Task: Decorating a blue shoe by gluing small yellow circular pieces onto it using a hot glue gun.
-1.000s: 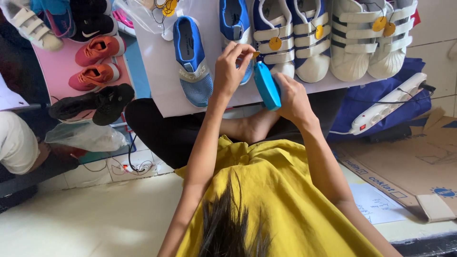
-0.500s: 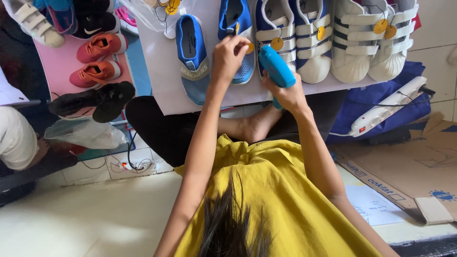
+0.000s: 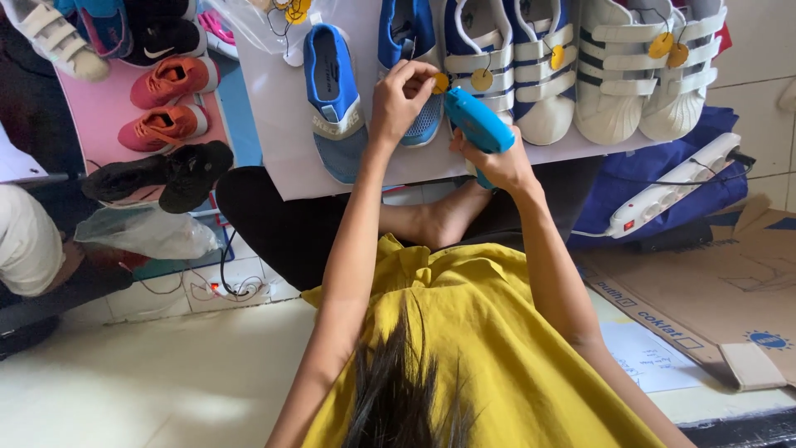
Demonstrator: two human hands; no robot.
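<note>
My left hand (image 3: 400, 101) rests on a blue mesh shoe (image 3: 413, 50) and pinches a small round yellow tag (image 3: 440, 82) at its edge. My right hand (image 3: 501, 161) grips a blue tagging gun (image 3: 478, 126), its tip pointed at that tag. A second blue shoe (image 3: 333, 98) lies to the left on the white sheet (image 3: 274, 124). To the right stand white shoes with blue stripes (image 3: 514, 58) carrying yellow tags.
White strap shoes (image 3: 647, 75) lie at the far right of the sheet. Orange shoes (image 3: 170, 104) and black shoes (image 3: 157, 176) sit on a pink surface at left. A white power strip (image 3: 672, 195) lies on blue cloth; cardboard (image 3: 721, 290) at right. Another person's sleeve (image 3: 29, 249) is at left.
The tagging gun has swung from tilted beside the shoe up to the tag. My left hand moved slightly up the blue shoe and now pinches the yellow tag.
</note>
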